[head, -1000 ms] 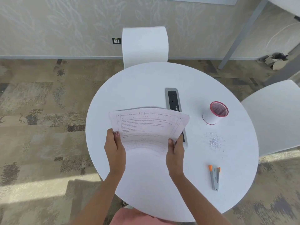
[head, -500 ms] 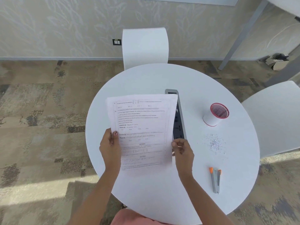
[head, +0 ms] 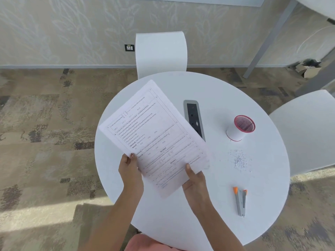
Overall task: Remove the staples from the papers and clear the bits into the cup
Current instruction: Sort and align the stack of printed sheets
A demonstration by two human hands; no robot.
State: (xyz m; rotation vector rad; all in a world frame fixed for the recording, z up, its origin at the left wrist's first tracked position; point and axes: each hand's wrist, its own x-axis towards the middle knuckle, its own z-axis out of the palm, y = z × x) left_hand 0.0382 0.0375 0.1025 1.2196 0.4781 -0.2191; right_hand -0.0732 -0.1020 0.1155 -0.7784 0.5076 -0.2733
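A: While both hands are on the papers (head: pixel 155 134), which way do they lie from the cup (head: pixel 240 128)?

B: Well to the cup's left, lifted off the table (head: pixel 226 91). The left hand (head: pixel 131 171) pinches the edge farthest from the cup, thumb on top. The right hand (head: pixel 194 180) grips the near edge on the cup's side, thumb on the print as well. Both are fully taken up with the sheets.

A: And the long axis?

B: Slanted: the far end swings away from the cup, and the near end angles back toward it, ending at the right hand.

A: Any staple showing?

B: I can't tell; a staple would be too small to pick out here.

A: Where are the bits (head: pixel 240 160)?

B: A loose scatter just nearer the person than the cup, not touching it. The orange-tipped tool (head: pixel 240 201) lies nearer the person again, on that same line.

A: So which hand goes?

B: My guess is the right. It is the nearer one to cup, bits and tool, so it should release and reach that way while the left keeps the sheets.
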